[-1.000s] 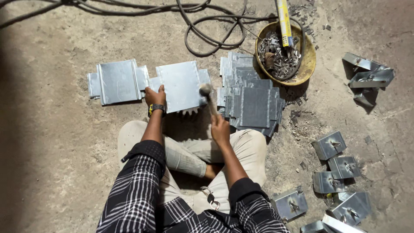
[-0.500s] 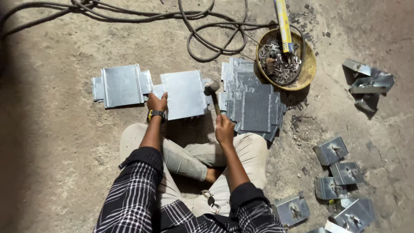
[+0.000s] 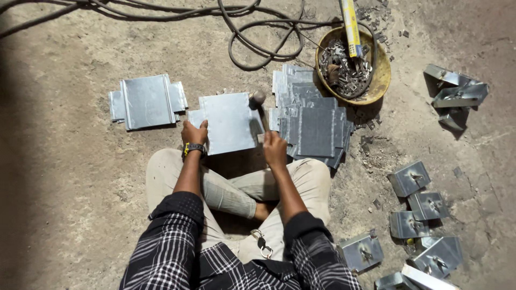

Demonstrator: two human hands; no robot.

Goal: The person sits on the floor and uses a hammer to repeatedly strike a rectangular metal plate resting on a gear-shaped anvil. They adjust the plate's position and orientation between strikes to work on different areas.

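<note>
Square metal sheet [image 3: 230, 122] flat on the concrete floor [image 3: 64, 204] before crossed legs, left hand [image 3: 194, 132] fingers pinching its left edge, right hand [image 3: 274, 149] fingers wrapped around a hammer [image 3: 257, 98] resting at its right edge, stack of sheets [image 3: 310, 122] just right, yellow bowl of scrap [image 3: 352, 67] beyond.

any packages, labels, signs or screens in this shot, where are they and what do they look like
No packages, signs or screens show.
Nearest to a label: a long yellow bar with dark printing, lying across the round yellow bowl of metal scraps at top right.
Wrist band: black with yellow marks, on the left hand, which holds a grey metal sheet; whether it has a display cannot be told.
</note>
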